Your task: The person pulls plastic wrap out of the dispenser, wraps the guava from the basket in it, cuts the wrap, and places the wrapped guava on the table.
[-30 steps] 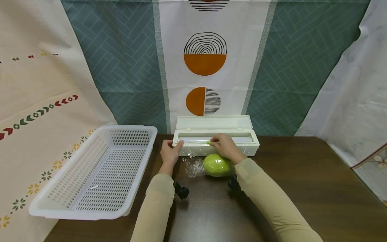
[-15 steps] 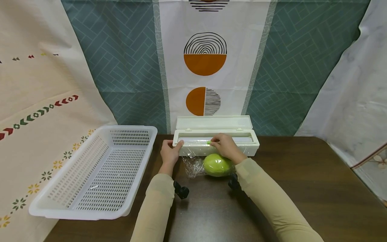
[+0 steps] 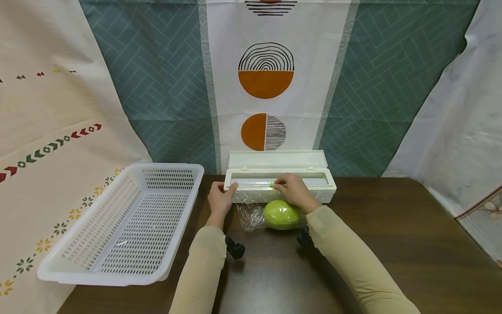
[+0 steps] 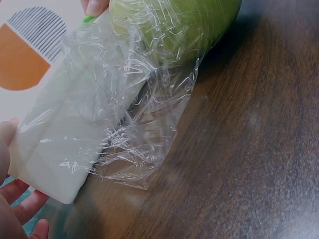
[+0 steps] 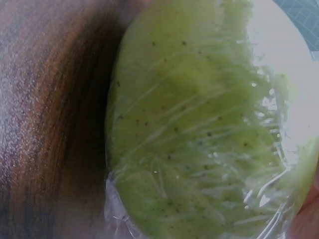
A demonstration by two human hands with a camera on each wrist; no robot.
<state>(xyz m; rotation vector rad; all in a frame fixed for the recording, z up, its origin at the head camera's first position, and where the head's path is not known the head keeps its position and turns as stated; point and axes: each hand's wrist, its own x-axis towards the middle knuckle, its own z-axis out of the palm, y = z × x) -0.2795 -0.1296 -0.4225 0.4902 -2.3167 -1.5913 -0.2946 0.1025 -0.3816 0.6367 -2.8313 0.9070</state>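
A white cling film dispenser [image 3: 248, 196] stands at the table's back with its lid up and a roll inside. At its left end, my left hand [image 3: 220, 199] grips the box, thumb on the top edge and fingers around the end in the left wrist view. My right hand [image 3: 293, 189] pinches the small green slide cutter [image 3: 271, 185] on the front rail. A speckled green fruit [image 3: 281, 214], mango-like in shape, lies before the box under clear cling film [image 4: 119, 99]. The film runs crumpled to the fruit's left and reaches the box front. The fruit fills most of the right wrist view.
To the left stands a large white perforated basket [image 3: 164, 261], with a small white strip [image 3: 122, 243] on its floor. The dark wooden table [image 3: 392, 235] extends right and forward. Patterned cloths hang behind the table.
My right hand and the green slide cutter have shifted slightly to the right along the rail. The left hand, the box and the fruit stay in place.
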